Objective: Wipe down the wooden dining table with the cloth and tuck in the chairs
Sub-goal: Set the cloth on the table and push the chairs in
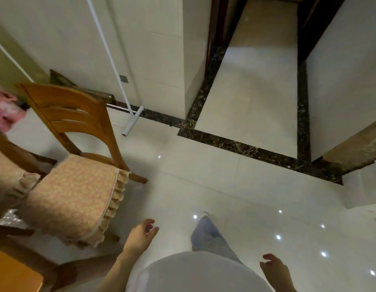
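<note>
Wooden table (12,272) corner lies well left of the left hand (140,234); a cushioned chair (77,186) stands just left of that hand. The left hand hangs loosely spread, empty; the right hand (274,269) likewise, over pale floor (225,186)

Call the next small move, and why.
Probably move the left hand to the chair back and push it toward the table. That hand and the right hand hold nothing, and the seat sits out from under the table.
</note>
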